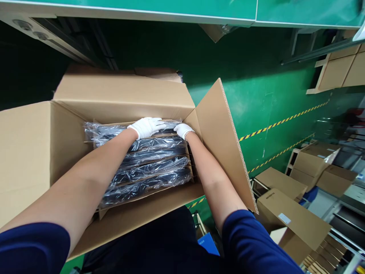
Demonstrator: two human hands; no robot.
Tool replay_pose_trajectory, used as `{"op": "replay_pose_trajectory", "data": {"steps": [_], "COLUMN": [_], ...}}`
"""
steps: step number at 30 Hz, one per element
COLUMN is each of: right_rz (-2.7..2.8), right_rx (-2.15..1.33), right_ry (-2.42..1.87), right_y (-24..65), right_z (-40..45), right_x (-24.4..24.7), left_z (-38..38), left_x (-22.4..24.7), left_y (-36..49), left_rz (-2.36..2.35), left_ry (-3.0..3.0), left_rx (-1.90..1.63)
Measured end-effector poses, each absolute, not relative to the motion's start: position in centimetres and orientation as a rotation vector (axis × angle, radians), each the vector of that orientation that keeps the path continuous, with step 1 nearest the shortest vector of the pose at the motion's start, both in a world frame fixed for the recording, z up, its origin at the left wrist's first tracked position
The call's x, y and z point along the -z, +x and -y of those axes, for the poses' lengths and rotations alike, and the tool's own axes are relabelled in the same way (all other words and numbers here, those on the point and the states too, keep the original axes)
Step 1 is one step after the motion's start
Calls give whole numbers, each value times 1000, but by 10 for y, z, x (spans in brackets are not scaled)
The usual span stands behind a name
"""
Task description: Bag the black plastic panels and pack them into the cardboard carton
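Note:
In front of me stands an open cardboard box [122,89] with its flaps folded out. Inside it, several black parts in clear plastic bags [154,165] stand in rows, with cardboard dividers between them. My left hand [146,127], in a white glove, lies with stretched fingers over the farthest row. At the right end of that same row, my gloved right hand [183,130] has its fingers bent round the bagged part. The fingertips of my right hand are partly hidden by the plastic. What the black parts are cannot be made out.
A green-topped workbench [171,7] runs across the far side, above the box. Yellow-and-black tape [273,125] marks the green floor on the right. More cardboard boxes [293,217] stand at the lower right, and stacked cartons [339,72] at the upper right.

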State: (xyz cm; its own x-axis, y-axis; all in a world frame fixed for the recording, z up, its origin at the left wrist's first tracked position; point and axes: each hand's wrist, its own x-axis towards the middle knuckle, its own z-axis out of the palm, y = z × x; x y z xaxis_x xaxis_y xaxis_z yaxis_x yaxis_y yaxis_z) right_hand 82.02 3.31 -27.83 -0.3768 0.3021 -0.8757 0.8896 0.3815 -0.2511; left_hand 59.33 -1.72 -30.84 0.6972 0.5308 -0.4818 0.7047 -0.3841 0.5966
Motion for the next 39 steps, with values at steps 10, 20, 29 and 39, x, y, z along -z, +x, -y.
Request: {"op": "replay_pose_trajectory", "data": {"steps": [10, 20, 29, 39], "right_rz": [-1750, -1802, -1812, -1769], "right_rx": [1039, 1045, 1063, 831], "right_ry": [1247, 1312, 1355, 1376], "right_y": [814, 818, 823, 827], "right_z": [8, 23, 24, 42], "right_x": [223, 214, 221, 212], "left_z": [1, 2, -26, -24], "left_x": [282, 272, 287, 295], "left_y": [623, 636, 607, 606], "left_rz": [-1081, -1289, -1270, -1279], "left_ry": [2015, 1790, 1540, 1492], "left_rx": [512, 598, 595, 595]}}
